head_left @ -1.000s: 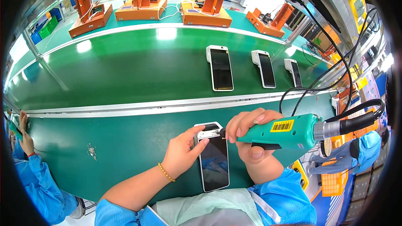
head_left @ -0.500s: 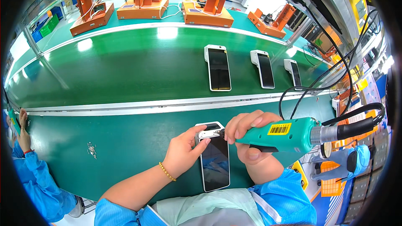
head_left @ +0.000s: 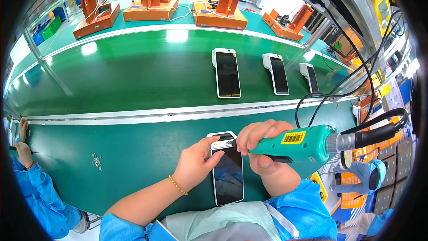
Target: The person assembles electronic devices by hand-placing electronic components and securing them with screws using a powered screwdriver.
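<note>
Between its thumb and fingers, my left hand grips a small white plastic piece at the top end of a handheld terminal. The terminal has a white frame and a dark screen, and lies face up on the green bench. My right hand is wrapped round a green electric screwdriver, held sideways with its cable to the right. The screwdriver's dark nose meets the white piece; its bit's exact contact is too small to make out.
Three similar terminals lie on the green belt beyond a metal rail. Small screws are scattered on the bench at left. Black cables loop at right. A co-worker's hand is at far left; orange fixtures stand behind.
The terminals on the belt have shifted slightly left. My right hand and screwdriver have moved a little left, while the left hand keeps its grip. The co-worker's hands have changed position.
</note>
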{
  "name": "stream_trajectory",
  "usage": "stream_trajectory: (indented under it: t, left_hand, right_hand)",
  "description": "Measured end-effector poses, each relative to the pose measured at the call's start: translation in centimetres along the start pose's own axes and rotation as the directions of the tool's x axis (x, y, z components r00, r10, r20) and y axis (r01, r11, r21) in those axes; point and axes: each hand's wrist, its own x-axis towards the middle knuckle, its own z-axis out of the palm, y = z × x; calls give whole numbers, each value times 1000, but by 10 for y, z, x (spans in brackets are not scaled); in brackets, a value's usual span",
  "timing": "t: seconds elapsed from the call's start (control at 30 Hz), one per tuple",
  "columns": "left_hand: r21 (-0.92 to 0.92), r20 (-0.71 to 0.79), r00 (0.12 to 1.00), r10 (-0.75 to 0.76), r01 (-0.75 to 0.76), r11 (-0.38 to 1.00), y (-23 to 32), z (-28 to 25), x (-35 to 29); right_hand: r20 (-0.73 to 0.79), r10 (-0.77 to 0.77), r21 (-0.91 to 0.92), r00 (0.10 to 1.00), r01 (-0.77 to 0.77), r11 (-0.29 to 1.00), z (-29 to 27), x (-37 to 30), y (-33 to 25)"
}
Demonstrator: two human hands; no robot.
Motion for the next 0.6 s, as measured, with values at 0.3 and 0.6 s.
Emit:
stream_trajectory:
  t: [0.3, 0.6]
  left_hand:
    - [13, -58, 998, -35, 36, 999, 6, -7, -8]
    - [-915, 402, 912, -74, 403, -14, 11, -25, -42]
  right_hand:
    - [-16, -177, 94, 984, 178, 980, -1, 7, -24]
    - [-127, 30, 226, 991, -1, 974, 17, -13, -63]
